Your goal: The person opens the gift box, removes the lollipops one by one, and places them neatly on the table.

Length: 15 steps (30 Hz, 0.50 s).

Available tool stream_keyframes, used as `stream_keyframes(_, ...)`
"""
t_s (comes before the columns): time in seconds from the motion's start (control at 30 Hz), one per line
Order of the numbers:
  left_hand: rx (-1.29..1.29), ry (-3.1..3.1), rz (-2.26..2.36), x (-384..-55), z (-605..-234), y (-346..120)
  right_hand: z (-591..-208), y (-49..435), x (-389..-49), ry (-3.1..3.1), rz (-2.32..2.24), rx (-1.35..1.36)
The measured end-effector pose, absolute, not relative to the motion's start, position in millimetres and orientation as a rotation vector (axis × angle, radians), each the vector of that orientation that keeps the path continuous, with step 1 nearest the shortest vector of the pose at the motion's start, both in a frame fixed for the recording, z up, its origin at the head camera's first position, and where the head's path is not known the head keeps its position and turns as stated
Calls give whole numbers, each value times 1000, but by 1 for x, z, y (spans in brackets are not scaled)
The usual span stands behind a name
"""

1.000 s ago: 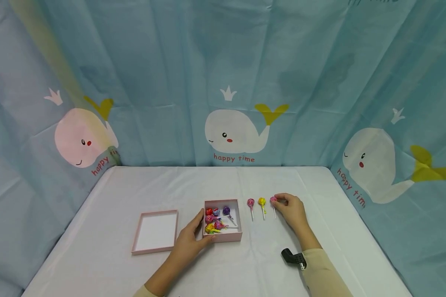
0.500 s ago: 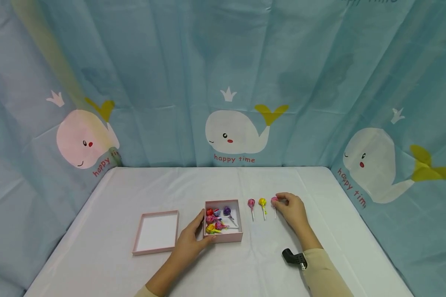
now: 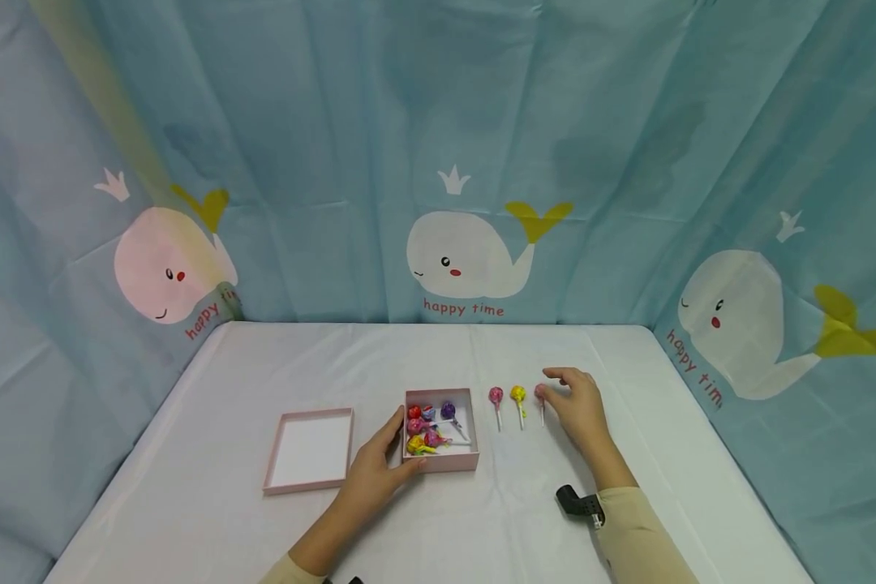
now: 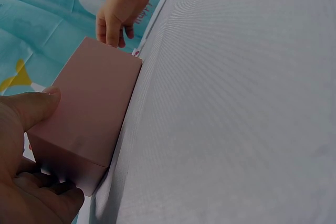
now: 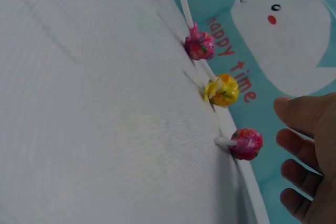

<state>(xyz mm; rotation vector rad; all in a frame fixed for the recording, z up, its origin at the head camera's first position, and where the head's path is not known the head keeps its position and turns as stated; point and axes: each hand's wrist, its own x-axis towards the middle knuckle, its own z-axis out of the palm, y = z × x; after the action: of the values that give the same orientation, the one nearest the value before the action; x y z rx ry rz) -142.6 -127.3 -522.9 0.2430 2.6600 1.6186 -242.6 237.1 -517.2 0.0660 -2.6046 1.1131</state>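
Observation:
My left hand (image 3: 371, 469) holds a pink open-topped box (image 3: 444, 463) by its left end. In the left wrist view the thumb lies on the front wall and the fingers curl at the left corner. Inside the box lie several wrapped lollipops, among them a purple one (image 3: 448, 410) and a red one (image 3: 414, 412). Right of the box, a pink lollipop (image 3: 495, 395), a yellow lollipop (image 3: 517, 393) and another pink lollipop (image 5: 246, 144) stand in a row, sticks toward me. My right hand (image 3: 579, 408) hovers beside the rightmost one, fingers parted and gripping nothing.
A shallow pink lid (image 3: 309, 449) with a white inside lies left of the box. The white-covered table (image 3: 526, 519) ends at a blue whale-print curtain (image 3: 321, 268). A black wrist device (image 3: 578, 501) sits at my right sleeve.
My right thumb and fingers have spread apart, letting go of the rightmost pink lollipop, which stays on the table. My left hand keeps holding the box. The head view has shifted slightly.

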Motion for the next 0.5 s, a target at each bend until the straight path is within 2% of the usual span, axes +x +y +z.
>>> stream_keyframes(0.5, 243, 2651, 1626, -143, -523, -127, -471, 222, -229, -2565, 1123, 280)
